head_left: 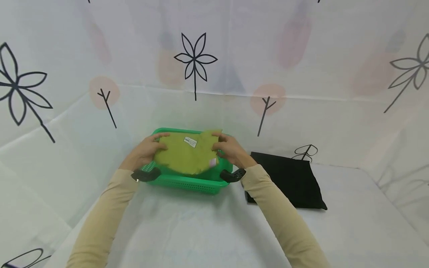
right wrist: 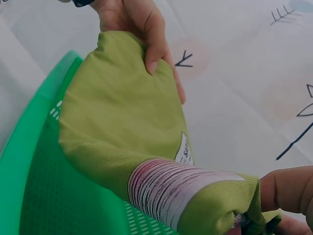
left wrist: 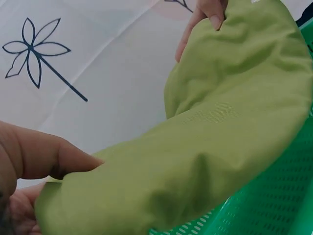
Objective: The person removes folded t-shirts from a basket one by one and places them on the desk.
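Observation:
A folded lime-green cloth (head_left: 184,154) with a small white label is held up over a green plastic basket (head_left: 187,182). My left hand (head_left: 145,152) pinches its left end, thumb on the near face, as the left wrist view shows. At the other end my right hand (head_left: 232,149) grips the cloth between thumb and fingers. The cloth sags between the hands. In the right wrist view, a striped pinkish-white patch (right wrist: 166,188) shows near the right hand, where the cloth bunches up. Some fingers are hidden behind the cloth.
A flat black cloth (head_left: 288,180) lies on the white-covered table (head_left: 201,230), right of the basket and partly behind my right forearm. A white sheet (head_left: 134,48) with line-drawn flowers hangs behind the table.

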Available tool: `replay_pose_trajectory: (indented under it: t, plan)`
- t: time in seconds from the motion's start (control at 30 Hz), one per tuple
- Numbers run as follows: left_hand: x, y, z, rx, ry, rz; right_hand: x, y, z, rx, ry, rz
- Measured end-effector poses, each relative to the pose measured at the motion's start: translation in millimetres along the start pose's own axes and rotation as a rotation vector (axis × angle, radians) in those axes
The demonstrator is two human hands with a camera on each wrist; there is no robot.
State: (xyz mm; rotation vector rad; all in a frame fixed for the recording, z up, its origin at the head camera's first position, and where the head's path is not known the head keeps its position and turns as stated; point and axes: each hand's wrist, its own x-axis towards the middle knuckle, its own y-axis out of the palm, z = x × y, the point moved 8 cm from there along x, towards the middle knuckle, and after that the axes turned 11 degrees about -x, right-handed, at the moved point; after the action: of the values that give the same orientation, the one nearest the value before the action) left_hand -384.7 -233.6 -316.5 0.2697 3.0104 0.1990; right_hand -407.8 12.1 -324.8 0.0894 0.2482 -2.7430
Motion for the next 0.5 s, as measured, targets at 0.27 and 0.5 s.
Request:
replay_pose_trajectory:
  t: [0.27,0.5]
  plan:
    - [-11.5,10.3,-6.1,-0.007,0.05,0.023,-15,-7.8,9,0.005,-0.044,0.007]
    - [-21.9,18.6,-5.8,-0.021,0.083,0.04,-25,-14.5,11,0.003,-0.072,0.009]
